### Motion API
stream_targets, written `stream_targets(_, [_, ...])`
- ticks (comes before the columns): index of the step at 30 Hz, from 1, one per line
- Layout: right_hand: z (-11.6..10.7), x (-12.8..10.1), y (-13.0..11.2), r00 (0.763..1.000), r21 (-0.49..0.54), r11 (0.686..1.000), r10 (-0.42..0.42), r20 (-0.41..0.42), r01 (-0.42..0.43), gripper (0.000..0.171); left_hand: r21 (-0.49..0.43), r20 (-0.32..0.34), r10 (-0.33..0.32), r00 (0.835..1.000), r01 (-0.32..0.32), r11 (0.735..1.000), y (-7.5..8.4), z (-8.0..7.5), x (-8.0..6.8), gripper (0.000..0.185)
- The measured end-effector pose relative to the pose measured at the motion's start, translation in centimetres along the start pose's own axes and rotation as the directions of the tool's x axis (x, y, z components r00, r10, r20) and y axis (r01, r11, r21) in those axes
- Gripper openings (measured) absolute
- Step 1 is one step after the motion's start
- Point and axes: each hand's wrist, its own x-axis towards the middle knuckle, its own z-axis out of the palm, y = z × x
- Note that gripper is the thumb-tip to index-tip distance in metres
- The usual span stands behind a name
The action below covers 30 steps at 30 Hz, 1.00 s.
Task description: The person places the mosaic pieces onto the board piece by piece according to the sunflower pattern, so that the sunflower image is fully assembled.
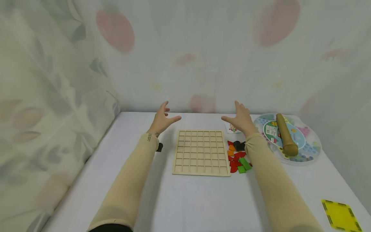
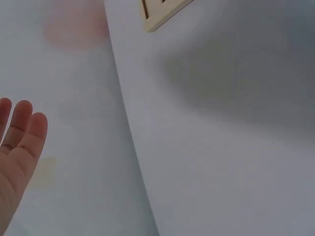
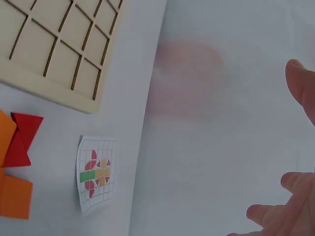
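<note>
Pale patterned fabric hangs behind the white table, with both my hands raised and empty.

My left hand and right hand are released, fingers and thumbs spread apart, grasping nothing. Between my beige sleeves lies the wooden grid board, flat on the table. Just beside its right edge, red, orange, green and dark pieces lie in a loose cluster, and beyond them is a small printed card showing a coloured pattern. Farther right, a brown rod rests on a patterned oval pack; nearer me lies a yellow square.
</note>
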Motion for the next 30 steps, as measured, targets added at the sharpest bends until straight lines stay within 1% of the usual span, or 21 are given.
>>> stream_targets(3, [0.0,-0.6,0.6,1.0,0.113,0.994,0.004,0.014,-0.006,0.105,-0.031,0.025,-0.007,1.0,0.008,1.0,-1.1,0.4,-1.3,0.107])
stream_targets(7, [0.2,-1.9,1.5,0.999,0.194,0.981,0.02,0.036,-0.027,0.106,-0.041,0.047,-0.023,0.999,0.025,0.999,-2.5,1.1,-3.4,0.105])
stream_targets(11, [0.7,-3.4,2.4,0.997,0.217,0.974,0.05,0.057,-0.061,0.106,-0.034,0.059,-0.041,0.997,0.043,0.998,-3.8,1.8,-5.6,0.103])
stream_targets(13, [0.9,-4.1,2.8,0.995,0.227,0.971,0.064,0.07,-0.079,0.106,-0.033,0.066,-0.058,0.996,0.06,0.998,-4.1,2.2,-6.8,0.103])
stream_targets(16, [1.2,-5.2,3.4,0.992,0.233,0.966,0.094,0.085,-0.112,0.107,-0.028,0.079,-0.089,0.993,0.092,0.995,-4.1,2.6,-8.7,0.103])
stream_targets(18, [1.3,-5.9,3.7,0.988,0.237,0.962,0.117,0.099,-0.138,0.107,-0.029,0.1,-0.115,0.988,0.119,0.993,-4.0,2.9,-9.9,0.101])
stream_targets(20, [1.4,-6.5,4.0,0.984,0.235,0.959,0.138,0.111,-0.161,0.108,-0.019,0.129,-0.145,0.981,0.149,0.989,-3.8,3.0,-11.1,0.099])
stream_targets(24, [1.3,-7.6,4.5,0.977,0.226,0.956,0.157,0.147,-0.188,0.109,0.0,0.191,-0.224,0.956,0.228,0.974,-3.7,3.3,-12.7,0.099])
stream_targets(27, [1.3,-8.1,4.9,0.969,0.203,0.957,0.169,0.179,-0.204,0.107,0.045,0.215,-0.277,0.937,0.273,0.961,-3.8,3.4,-13.3,0.101])
stream_targets(30, [1.4,-8.4,5.4,0.959,0.17,0.959,0.19,0.209,-0.227,0.104,0.125,0.234,-0.32,0.918,0.298,0.946,-3.7,3.5,-13.6,0.106])
